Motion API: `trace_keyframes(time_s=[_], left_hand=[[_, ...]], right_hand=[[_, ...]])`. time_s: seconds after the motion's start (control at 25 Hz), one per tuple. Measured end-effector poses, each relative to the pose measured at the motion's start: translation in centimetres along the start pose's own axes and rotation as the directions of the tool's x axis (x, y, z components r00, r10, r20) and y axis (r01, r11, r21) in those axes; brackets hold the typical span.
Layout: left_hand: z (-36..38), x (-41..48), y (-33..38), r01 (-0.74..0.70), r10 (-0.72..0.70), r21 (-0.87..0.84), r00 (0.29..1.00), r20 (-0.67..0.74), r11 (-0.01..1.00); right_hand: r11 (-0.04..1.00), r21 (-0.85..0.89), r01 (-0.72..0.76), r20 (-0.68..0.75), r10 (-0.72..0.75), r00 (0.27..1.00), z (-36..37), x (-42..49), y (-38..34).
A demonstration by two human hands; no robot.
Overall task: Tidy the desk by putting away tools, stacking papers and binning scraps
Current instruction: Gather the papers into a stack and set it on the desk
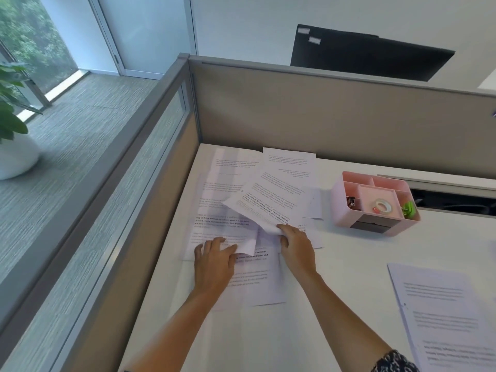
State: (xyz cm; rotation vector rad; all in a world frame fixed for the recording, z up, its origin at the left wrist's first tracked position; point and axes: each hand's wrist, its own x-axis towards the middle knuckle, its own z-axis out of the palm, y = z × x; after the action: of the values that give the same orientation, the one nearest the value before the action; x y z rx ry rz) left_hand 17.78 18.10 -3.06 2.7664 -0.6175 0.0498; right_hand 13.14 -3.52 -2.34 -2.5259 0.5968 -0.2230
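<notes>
Several printed sheets lie scattered and overlapping in the far left corner of the white desk. My right hand pinches the near edge of a top sheet and holds it lifted and tilted above the others. My left hand rests on a lower sheet and pinches its curled-up corner between thumb and fingers. Another sheet lies at the back against the partition. More printed papers lie on the desk at the right.
A pink desk organiser stands at the right, holding a tape roll, green clips and dark binder clips. Grey partition walls close the desk at the back and left. A cable slot runs behind the organiser.
</notes>
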Motion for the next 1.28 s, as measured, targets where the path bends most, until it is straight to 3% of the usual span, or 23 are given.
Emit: trace_keyframes(time_s=[0.16,0.44,0.56,0.64,0.72,0.8,0.88,0.96,1.08,1.28], left_hand=[[-0.4,-3.6,2.0,-0.055,0.054,-0.049,0.998,-0.029,0.997],[-1.5,-10.4,3.0,-0.294,0.305,-0.178,0.952,0.036,0.939],[-2.9,-11.6,3.1,-0.303,0.294,-0.272,0.953,-0.073,0.913],[-3.4,-10.9,2.5,-0.205,0.155,-0.291,0.970,-0.188,0.934],[-3.5,-9.5,1.5,-0.003,-0.052,-0.276,0.980,-0.192,0.961],[-3.3,-8.2,0.2,0.284,-0.297,-0.222,0.955,-0.025,0.933],[-3.3,-7.5,-0.8,0.453,-0.430,-0.123,0.886,0.174,0.883],[-2.9,-7.5,-1.2,0.466,-0.435,-0.044,0.853,0.287,0.884],[-2.0,-8.5,-0.7,0.428,-0.410,0.013,0.856,0.316,0.904],[-1.4,-11.1,0.6,0.388,-0.382,0.034,0.882,0.277,0.921]], right_hand=[[0.992,0.044,0.118,-0.003,-0.118,0.993,-0.3,-2.1,0.1],[0.962,0.072,0.265,0.187,-0.274,0.943,-0.4,-6.2,0.5],[0.956,0.070,0.285,0.242,-0.293,0.925,-0.8,-7.8,0.6],[0.967,0.130,0.218,0.164,-0.237,0.957,-1.0,-8.6,0.8],[0.979,0.198,0.053,0.021,-0.059,0.998,-1.2,-8.8,0.6],[0.956,0.206,-0.209,-0.066,0.227,0.972,-1.3,-8.4,0.1],[0.873,0.188,-0.450,-0.010,0.460,0.888,-1.1,-7.7,-0.3],[0.861,0.098,-0.498,0.050,0.496,0.867,-0.8,-7.5,-0.6],[0.893,-0.061,-0.445,0.107,0.449,0.887,-0.5,-8.0,-2.0],[0.857,-0.002,-0.515,0.240,0.500,0.832,0.0,-9.0,-4.1]])
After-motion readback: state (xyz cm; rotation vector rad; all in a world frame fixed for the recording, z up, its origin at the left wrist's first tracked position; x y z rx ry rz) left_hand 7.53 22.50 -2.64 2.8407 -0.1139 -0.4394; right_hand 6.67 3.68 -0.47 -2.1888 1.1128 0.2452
